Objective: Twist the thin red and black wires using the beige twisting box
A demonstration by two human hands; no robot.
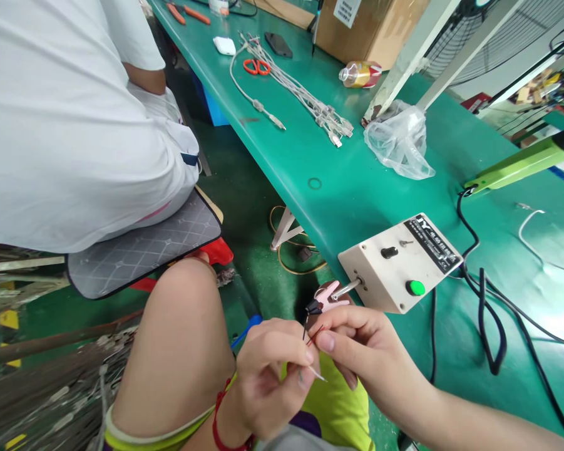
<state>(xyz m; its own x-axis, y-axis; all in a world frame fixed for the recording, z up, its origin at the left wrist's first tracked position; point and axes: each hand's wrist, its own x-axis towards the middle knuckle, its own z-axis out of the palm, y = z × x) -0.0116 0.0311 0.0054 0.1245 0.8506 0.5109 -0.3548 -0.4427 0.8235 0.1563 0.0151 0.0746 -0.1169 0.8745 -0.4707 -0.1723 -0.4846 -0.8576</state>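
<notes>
My left hand (275, 369) is closed in a pinch around thin wires, with a white end poking out below the fingers. Thumb and forefinger of my right hand (366, 338) pinch a thin red wire (315, 336) close to the left fingertips. A black wire (305, 327) runs up from the left fingers to a pink clip (326, 297) with dark jaws. That clip sits on the metal shaft of a beige control box (399, 263) with a black knob and a green button. The rest of the wires is hidden by my fingers.
On the green table (282, 156) lie grey USB cables (305, 94), orange-handled scissors (256, 67), a phone (278, 45), a bottle (360, 74) and a plastic bag (399, 139). A green-handled tool (521, 166) and black cords (483, 326) are at right. A person in white (75, 125) sits at left.
</notes>
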